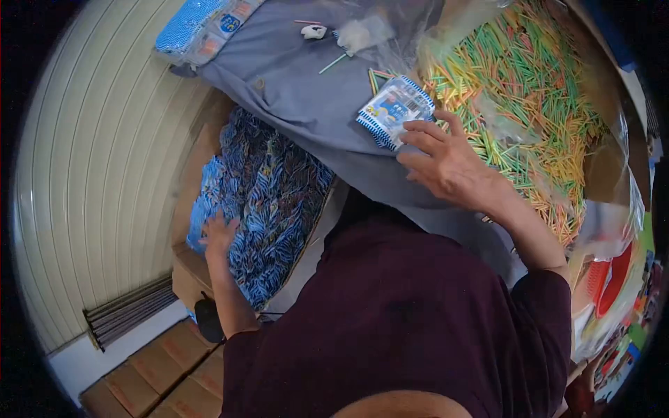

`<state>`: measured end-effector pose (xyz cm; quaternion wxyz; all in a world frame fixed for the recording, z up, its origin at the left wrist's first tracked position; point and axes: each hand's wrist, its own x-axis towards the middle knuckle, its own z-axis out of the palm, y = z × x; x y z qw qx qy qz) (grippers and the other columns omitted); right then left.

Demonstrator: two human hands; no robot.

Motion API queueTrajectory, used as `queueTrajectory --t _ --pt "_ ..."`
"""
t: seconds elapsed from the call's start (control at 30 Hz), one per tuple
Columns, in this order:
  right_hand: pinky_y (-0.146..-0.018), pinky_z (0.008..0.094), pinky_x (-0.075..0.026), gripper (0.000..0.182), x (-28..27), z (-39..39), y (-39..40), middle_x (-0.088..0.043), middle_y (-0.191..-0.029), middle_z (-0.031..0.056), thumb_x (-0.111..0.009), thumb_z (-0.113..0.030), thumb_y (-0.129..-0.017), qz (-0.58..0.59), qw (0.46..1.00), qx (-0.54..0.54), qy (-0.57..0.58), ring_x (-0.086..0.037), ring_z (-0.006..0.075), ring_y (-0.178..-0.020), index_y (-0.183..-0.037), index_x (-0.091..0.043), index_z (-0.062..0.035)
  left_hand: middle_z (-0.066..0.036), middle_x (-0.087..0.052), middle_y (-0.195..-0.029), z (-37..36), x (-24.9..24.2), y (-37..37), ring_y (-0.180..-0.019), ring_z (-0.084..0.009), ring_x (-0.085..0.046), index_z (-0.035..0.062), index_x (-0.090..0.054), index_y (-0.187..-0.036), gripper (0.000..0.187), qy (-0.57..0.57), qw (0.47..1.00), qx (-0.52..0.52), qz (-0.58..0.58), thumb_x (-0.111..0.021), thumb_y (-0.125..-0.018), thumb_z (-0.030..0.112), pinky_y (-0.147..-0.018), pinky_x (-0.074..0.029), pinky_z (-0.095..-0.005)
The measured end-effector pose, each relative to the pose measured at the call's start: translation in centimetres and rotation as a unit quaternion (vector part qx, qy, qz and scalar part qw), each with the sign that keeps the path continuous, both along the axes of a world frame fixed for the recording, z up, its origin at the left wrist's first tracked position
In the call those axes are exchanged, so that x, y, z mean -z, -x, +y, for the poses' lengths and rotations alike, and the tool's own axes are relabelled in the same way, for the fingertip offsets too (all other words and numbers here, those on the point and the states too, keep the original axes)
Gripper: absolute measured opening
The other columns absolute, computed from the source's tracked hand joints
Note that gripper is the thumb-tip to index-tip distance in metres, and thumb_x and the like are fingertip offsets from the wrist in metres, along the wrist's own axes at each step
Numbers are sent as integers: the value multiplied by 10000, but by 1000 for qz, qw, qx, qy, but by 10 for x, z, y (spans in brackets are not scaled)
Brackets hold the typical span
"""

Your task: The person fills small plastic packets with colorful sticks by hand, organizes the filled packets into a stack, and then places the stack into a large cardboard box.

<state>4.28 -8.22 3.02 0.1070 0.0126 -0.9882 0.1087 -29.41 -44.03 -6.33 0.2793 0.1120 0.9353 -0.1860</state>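
Observation:
My right hand (439, 157) is over the table edge, its fingers spread and bent at the lower right corner of a blue-and-white striped packet (397, 111). The packet lies flat on the grey cloth (293, 83). Right of it spreads a big heap of thin coloured sticks (529, 90), green, yellow and orange, partly under clear plastic. My left hand (219, 233) hangs lower left with fingers apart, over the left side of a large box full of blue packets (261, 216). Nothing shows in its fingers.
A bundle of blue packets (202, 31) lies at the table's far left corner. Crumpled clear plastic (362, 35), a small white piece (313, 31) and loose sticks are on the cloth. Cardboard boxes (146, 380) stand at the lower left. A red basket (613, 282) is at the right.

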Motion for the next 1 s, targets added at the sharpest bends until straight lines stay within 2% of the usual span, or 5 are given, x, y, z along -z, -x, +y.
queueTrajectory --t 0.03,0.17,0.6,0.7,1.0 --pt "-1049 563 -313 311 0 3 -10 -611 -1180 128 -748 -193 -757 2 1000 1 -3 -506 282 -1241 -1039 -661 -96 -200 -377 -1501 -4 18 9 -1423 -396 -263 80 -426 -1450 688 -120 987 47 97 -615 -902 450 -1093 -213 -661" --pt "-1050 559 -315 293 10 4 -33 -617 -1163 113 -754 -186 -750 6 998 53 22 -512 264 -1232 -1018 -668 -102 -161 -529 -1287 117 -28 9 -1199 -393 -440 56 -597 -1272 400 -463 809 324 161 -588 -941 281 -956 -340 -624" --pt "-1090 554 -277 323 6 7 -85 -629 -1184 100 -761 -112 -741 -16 980 188 69 -535 280 -1230 -1044 -655 -73 -104 -578 -1210 431 -58 -13 -1198 -318 -453 142 -685 -1083 290 -224 811 529 107 -561 -863 285 -959 -303 -645" --pt "-1092 545 -280 329 8 13 -86 -635 -1168 99 -761 -109 -741 -17 975 208 70 -544 283 -1215 -1050 -654 -71 -158 -593 -1217 430 -26 -19 -1104 -374 -545 114 -682 -1030 269 -434 635 610 190 -562 -859 282 -951 -276 -638" --pt "-1046 546 -310 355 8 30 -82 -644 -1115 79 -766 -108 -735 -37 973 218 68 -549 261 -1196 -1069 -647 -83 -109 -614 -1117 381 -33 33 -1068 -282 -551 141 -728 -976 216 -399 792 415 204 -584 -895 281 -951 -317 -537"
